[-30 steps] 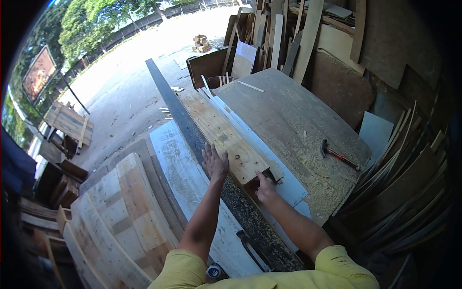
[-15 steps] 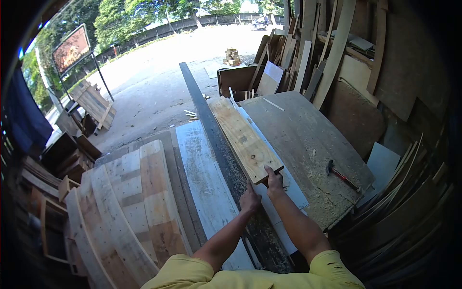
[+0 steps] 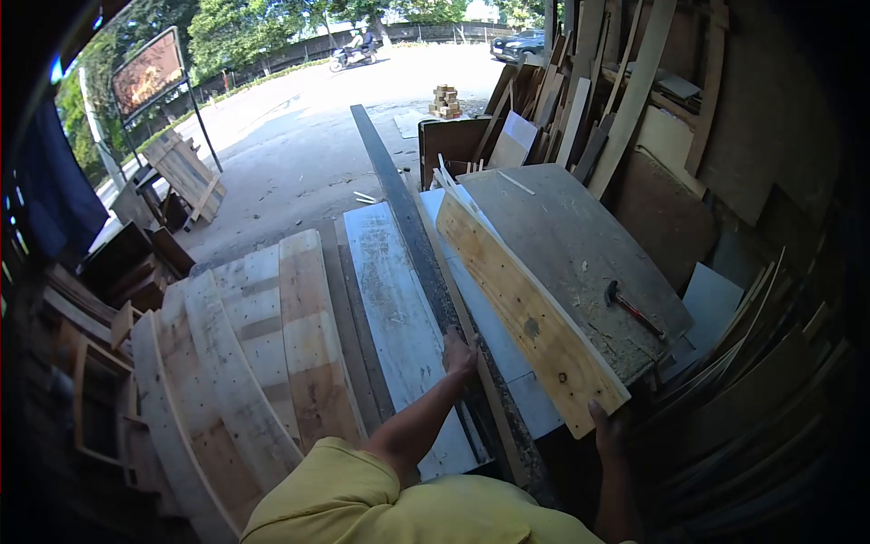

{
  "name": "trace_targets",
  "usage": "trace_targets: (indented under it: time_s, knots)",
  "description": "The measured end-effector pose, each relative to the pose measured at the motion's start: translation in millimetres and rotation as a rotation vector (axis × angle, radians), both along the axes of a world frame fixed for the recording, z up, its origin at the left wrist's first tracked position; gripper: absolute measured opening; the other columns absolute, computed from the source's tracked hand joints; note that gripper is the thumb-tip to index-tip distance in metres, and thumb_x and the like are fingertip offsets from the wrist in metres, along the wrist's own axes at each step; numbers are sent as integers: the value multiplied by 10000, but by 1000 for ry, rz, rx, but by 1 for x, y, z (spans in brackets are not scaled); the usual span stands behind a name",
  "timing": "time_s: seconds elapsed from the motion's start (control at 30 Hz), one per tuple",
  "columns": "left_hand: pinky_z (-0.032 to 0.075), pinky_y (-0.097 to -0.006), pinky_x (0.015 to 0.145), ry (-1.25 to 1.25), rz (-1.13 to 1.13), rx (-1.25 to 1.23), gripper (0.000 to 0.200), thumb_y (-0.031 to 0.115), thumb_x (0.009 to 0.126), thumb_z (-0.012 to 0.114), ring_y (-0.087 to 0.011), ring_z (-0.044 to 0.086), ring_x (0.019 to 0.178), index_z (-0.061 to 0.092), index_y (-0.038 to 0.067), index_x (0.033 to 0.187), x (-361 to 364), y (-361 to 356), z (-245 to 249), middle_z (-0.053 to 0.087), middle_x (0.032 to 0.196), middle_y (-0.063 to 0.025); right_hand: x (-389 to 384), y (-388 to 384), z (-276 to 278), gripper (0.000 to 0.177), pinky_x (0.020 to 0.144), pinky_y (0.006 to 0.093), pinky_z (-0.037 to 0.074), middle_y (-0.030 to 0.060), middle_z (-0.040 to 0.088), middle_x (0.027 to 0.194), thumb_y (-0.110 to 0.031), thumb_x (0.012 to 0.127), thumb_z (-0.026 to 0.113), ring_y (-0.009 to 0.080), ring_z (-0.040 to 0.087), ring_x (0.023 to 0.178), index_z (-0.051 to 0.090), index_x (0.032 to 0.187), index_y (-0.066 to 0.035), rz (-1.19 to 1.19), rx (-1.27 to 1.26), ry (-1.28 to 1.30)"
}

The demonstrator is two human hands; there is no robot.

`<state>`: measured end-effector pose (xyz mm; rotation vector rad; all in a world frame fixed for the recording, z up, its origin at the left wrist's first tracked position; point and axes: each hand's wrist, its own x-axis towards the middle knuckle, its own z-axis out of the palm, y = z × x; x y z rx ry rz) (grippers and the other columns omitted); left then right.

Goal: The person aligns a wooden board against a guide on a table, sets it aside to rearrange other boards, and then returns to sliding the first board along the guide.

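My right hand (image 3: 605,431) grips the near end of a wide knotty pine board (image 3: 526,313), its thumb on the top face and its fingers hidden underneath. The board lies slanted, its far end over white panels and its near end out to the right. My left hand (image 3: 460,354) is closed around a narrow wooden strip (image 3: 494,394) running alongside a long dark beam (image 3: 412,236). Part of its grip is hidden from view. A hammer (image 3: 634,310) with a red and black handle rests on the dusty grey board to the right.
Curved wooden panels (image 3: 263,317) fill the left side. A long white plank (image 3: 390,299) lies left of the beam. Upright boards and offcuts (image 3: 625,100) lean along the right wall. Outside are a stack of small blocks (image 3: 445,102), a motorcycle (image 3: 353,56) and a car (image 3: 518,45).
The pine board has swung right, away from the dark beam, with my right hand on its near end. My left hand has left the board and is now at the uncovered strip.
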<state>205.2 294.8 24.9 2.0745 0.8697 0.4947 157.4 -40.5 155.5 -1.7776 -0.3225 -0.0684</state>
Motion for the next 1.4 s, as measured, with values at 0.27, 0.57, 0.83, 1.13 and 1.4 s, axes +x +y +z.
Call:
trace_targets:
  time_s: [0.27, 0.57, 0.83, 1.13, 1.4]
  knots:
    - [478, -455, 961, -354, -60, -1578, 806, 713, 943, 262, -314, 558, 1150, 484, 44, 1334, 9, -84, 49, 547, 1259, -175, -128, -52, 19, 655, 793, 386, 545, 255, 667, 1039, -362, 817, 749, 329, 690, 969, 544, 1266, 68, 29, -662, -35]
    - [523, -358, 837, -797, 135, -1374, 701, 654, 953, 420, -221, 634, 926, 567, 20, 1212, -52, -90, 56, 638, 1042, -109, -147, -111, -32, 749, 849, 385, 513, 215, 589, 1217, -318, 835, 749, 258, 638, 1024, 394, 1390, 38, 408, -418, 79]
    - [485, -357, 805, -634, 473, -669, 717, 653, 919, 508, -244, 629, 883, 611, -54, 975, -176, -46, 72, 648, 957, -182, -160, -42, 21, 808, 860, 394, 529, 191, 678, 1054, -258, 835, 745, 257, 685, 942, 328, 1485, -18, 679, -228, 285]
    - [576, -396, 739, -742, 384, -603, 569, 378, 912, 638, -267, 648, 915, 483, -42, 1264, -247, 112, 88, 628, 1073, -204, -147, 109, -25, 588, 749, 327, 532, 154, 704, 920, -228, 904, 677, 152, 670, 842, 463, 1389, 26, 824, 14, -41]
    - [324, -402, 1110, -464, 520, 223, 651, 395, 887, 621, -361, 429, 1327, 486, -37, 1356, -327, 218, 176, 481, 1408, -233, -141, 207, -52, 587, 1000, 412, 441, 230, 660, 1136, -491, 907, 612, 369, 594, 1142, 626, 1209, 13, 716, -375, 9]
